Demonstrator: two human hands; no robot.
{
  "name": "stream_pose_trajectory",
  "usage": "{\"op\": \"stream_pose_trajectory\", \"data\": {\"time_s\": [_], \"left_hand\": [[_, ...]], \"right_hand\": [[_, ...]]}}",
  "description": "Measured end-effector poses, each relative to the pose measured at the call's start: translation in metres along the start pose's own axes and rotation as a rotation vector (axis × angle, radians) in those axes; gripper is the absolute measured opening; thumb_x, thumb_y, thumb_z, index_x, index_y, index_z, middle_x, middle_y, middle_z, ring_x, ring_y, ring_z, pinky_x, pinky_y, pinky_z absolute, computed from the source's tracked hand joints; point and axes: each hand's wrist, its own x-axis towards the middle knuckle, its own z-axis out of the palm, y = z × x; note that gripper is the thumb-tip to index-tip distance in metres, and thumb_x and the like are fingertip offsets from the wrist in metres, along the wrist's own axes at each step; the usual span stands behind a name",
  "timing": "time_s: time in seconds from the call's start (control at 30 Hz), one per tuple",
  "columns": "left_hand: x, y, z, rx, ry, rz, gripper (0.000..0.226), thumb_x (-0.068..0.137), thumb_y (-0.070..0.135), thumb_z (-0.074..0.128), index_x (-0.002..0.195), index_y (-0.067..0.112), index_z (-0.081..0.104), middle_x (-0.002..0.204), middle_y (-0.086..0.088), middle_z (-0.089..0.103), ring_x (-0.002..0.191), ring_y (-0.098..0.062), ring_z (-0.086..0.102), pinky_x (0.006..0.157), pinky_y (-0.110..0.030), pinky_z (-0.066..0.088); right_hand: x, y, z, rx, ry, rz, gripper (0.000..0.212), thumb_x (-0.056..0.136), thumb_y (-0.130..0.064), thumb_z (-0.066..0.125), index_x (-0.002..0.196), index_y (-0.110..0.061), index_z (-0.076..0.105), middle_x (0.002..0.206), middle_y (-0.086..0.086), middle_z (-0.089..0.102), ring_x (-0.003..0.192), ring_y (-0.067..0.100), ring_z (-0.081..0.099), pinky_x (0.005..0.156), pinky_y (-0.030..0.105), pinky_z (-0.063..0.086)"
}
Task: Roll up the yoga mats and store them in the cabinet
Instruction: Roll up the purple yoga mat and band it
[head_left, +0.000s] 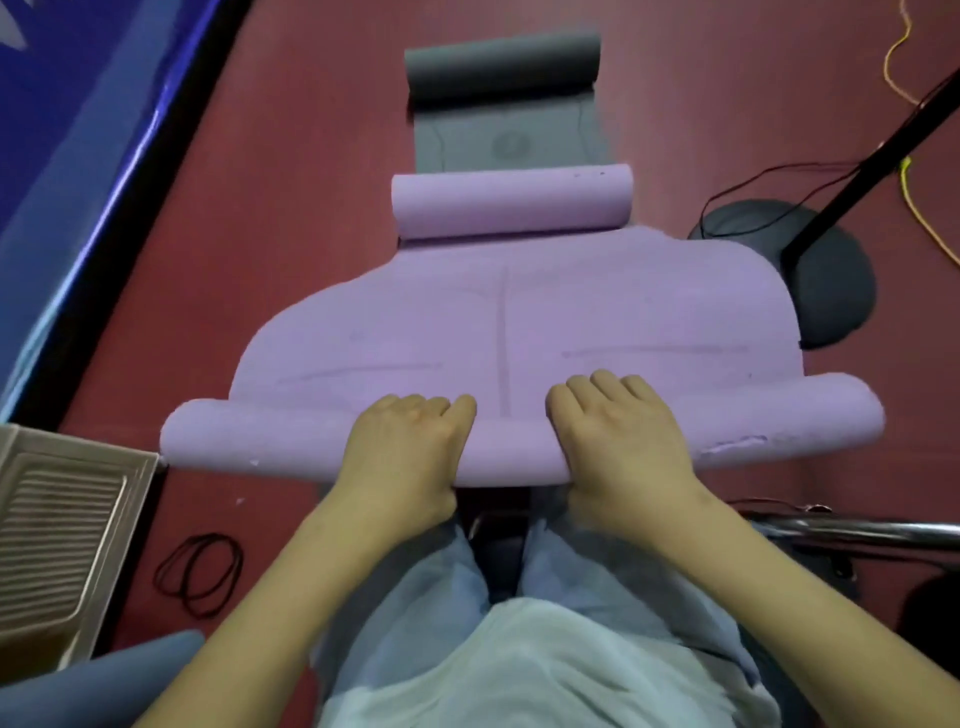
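Observation:
A purple yoga mat lies on the red floor in front of me, its near end rolled into a thick tube and its far end curled into a smaller roll. My left hand and my right hand press side by side on the near roll, fingers curved over its top. Beyond the purple mat lies a grey yoga mat, its far end rolled up. A rolled blue-grey mat shows at the lower left corner.
A beige ribbed panel sits at the left. Black elastic bands lie on the floor beside it. A stand's round dark base and black pole, with red and yellow wires, are at the right. A blue mat borders the left edge.

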Motion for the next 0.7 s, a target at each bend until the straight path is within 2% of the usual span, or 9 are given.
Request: {"op": "stream_pose_trajectory", "data": {"time_s": [0.1, 0.2, 0.27, 0.4, 0.5, 0.57, 0.63, 0.7], "left_hand": [[0.004, -0.003, -0.002, -0.010, 0.048, -0.033, 0.052, 0.032, 0.022, 0.079, 0.081, 0.024, 0.060, 0.068, 0.006, 0.058, 0.063, -0.024, 0.057, 0.057, -0.028, 0.026], [0.008, -0.007, 0.000, -0.098, 0.081, -0.022, 0.052, 0.043, 0.022, 0.078, 0.093, 0.021, 0.063, 0.090, 0.002, 0.057, 0.083, -0.027, 0.052, 0.063, -0.031, 0.031], [0.007, -0.008, 0.004, -0.120, 0.100, -0.002, 0.055, 0.047, 0.025, 0.076, 0.100, 0.020, 0.062, 0.095, 0.000, 0.053, 0.085, -0.028, 0.049, 0.064, -0.034, 0.032], [-0.003, -0.004, 0.011, -0.174, 0.234, -0.037, 0.056, 0.047, 0.021, 0.074, 0.102, 0.013, 0.066, 0.088, -0.005, 0.059, 0.078, -0.032, 0.054, 0.063, -0.039, 0.041], [-0.002, 0.003, 0.022, -0.091, 0.257, -0.085, 0.054, 0.047, 0.014, 0.075, 0.100, 0.010, 0.068, 0.082, -0.007, 0.062, 0.073, -0.034, 0.056, 0.066, -0.041, 0.044], [0.006, 0.002, 0.022, -0.048, 0.226, -0.089, 0.048, 0.041, 0.010, 0.074, 0.089, 0.011, 0.066, 0.072, -0.005, 0.059, 0.065, -0.032, 0.055, 0.058, -0.037, 0.039], [0.014, -0.005, 0.018, -0.028, 0.184, -0.066, 0.044, 0.037, 0.014, 0.076, 0.080, 0.013, 0.062, 0.064, -0.002, 0.056, 0.056, -0.031, 0.053, 0.053, -0.031, 0.029], [0.020, -0.011, 0.010, -0.020, 0.084, -0.035, 0.046, 0.040, 0.024, 0.081, 0.080, 0.016, 0.060, 0.065, 0.000, 0.058, 0.056, -0.030, 0.057, 0.053, -0.028, 0.026]], "right_hand": [[0.017, 0.005, -0.007, -0.035, -0.115, -0.072, 0.055, 0.037, -0.018, 0.078, 0.087, -0.015, 0.055, 0.083, 0.006, 0.061, 0.078, 0.032, 0.059, 0.065, 0.035, 0.030], [0.034, 0.011, -0.020, 0.025, -0.297, -0.115, 0.046, 0.061, -0.023, 0.072, 0.104, -0.020, 0.054, 0.103, 0.001, 0.062, 0.099, 0.028, 0.059, 0.074, 0.036, 0.036], [0.039, 0.016, -0.020, 0.079, -0.364, -0.119, 0.043, 0.062, -0.024, 0.070, 0.102, -0.022, 0.054, 0.101, 0.001, 0.062, 0.096, 0.027, 0.060, 0.072, 0.034, 0.043], [0.048, 0.023, -0.021, 0.141, -0.464, -0.123, 0.043, 0.061, -0.031, 0.069, 0.101, -0.025, 0.056, 0.098, 0.000, 0.062, 0.091, 0.028, 0.063, 0.072, 0.037, 0.052], [0.050, 0.021, -0.019, 0.125, -0.467, -0.124, 0.044, 0.060, -0.032, 0.070, 0.101, -0.025, 0.057, 0.098, -0.001, 0.062, 0.092, 0.027, 0.063, 0.072, 0.037, 0.053], [0.050, 0.018, -0.018, 0.112, -0.435, -0.115, 0.044, 0.062, -0.031, 0.070, 0.103, -0.025, 0.057, 0.099, 0.000, 0.063, 0.092, 0.027, 0.063, 0.068, 0.035, 0.048], [0.047, 0.015, -0.020, 0.095, -0.350, -0.079, 0.046, 0.063, -0.031, 0.071, 0.105, -0.024, 0.055, 0.101, 0.000, 0.064, 0.094, 0.028, 0.063, 0.067, 0.034, 0.040], [0.040, 0.008, -0.020, 0.049, -0.238, -0.044, 0.050, 0.062, -0.028, 0.072, 0.107, -0.022, 0.051, 0.101, 0.001, 0.063, 0.096, 0.030, 0.060, 0.068, 0.035, 0.032]]}}
